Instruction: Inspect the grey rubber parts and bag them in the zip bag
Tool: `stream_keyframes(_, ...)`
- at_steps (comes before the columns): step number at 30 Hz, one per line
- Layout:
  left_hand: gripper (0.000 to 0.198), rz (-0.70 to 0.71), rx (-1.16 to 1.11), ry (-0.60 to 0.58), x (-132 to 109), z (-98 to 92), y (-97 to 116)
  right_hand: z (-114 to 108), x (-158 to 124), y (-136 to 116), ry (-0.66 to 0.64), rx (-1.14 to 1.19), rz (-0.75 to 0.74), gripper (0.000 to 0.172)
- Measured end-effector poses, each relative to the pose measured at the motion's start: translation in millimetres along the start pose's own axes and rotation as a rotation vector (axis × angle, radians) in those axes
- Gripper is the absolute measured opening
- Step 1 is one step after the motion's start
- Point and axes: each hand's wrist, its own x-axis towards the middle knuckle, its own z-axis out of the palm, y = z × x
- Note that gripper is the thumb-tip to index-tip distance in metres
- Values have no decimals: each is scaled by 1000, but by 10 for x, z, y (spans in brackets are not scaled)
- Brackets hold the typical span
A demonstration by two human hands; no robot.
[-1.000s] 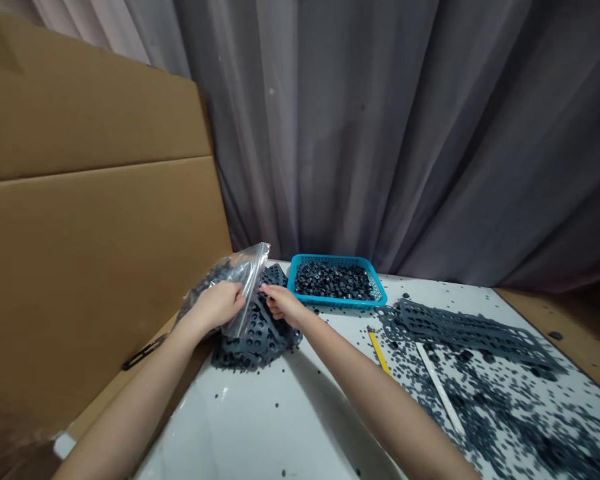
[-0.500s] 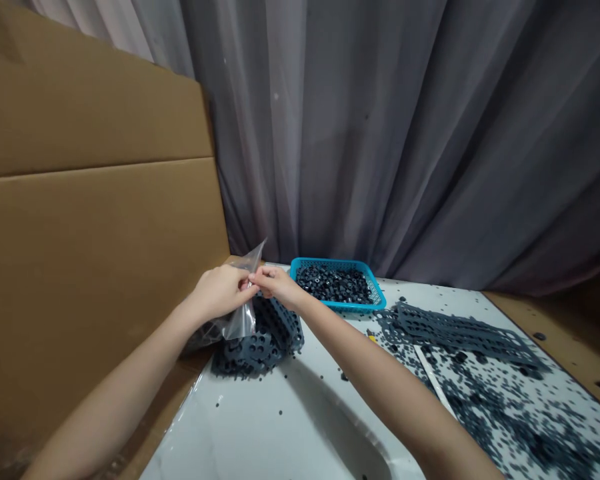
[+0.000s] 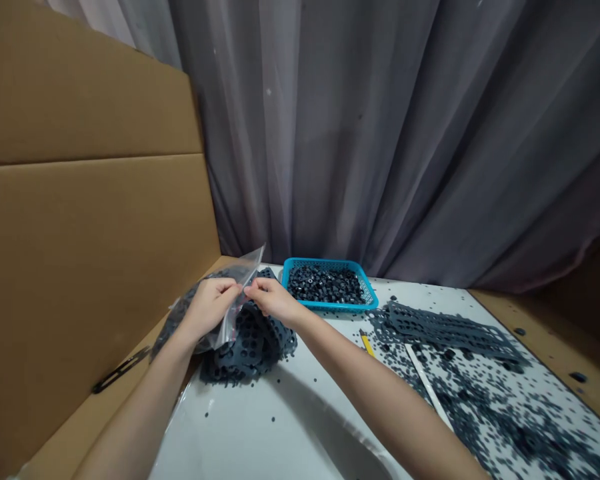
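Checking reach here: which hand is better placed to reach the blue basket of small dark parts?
Probably the right hand: it lies just beside the blue basket, while the left hand sits farther off, both pinching the clear bag.

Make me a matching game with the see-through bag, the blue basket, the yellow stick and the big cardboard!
Things: 1 see-through bag; 2 blue basket; 3 yellow stick; 4 cardboard.
States: A full of small dark rings; B standing at the left; C pinched by left hand and right hand; D lying on the white table.
Pairs: 1-C; 2-A; 3-D; 4-B.
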Motion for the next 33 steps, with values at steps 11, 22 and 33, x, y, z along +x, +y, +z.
stream_keyframes(11, 31, -312, 503, 520, -70, -572, 108, -297, -97, 37, 67, -135, 333, 25)
stream_keyframes(22, 32, 23, 301, 1172, -172, -141, 115, -163, -209, 447, -10, 178, 590, 42)
stream_keyframes(33, 32, 87, 31, 507, -153, -81, 197, -33, 73, -433, 27, -105, -102, 11)
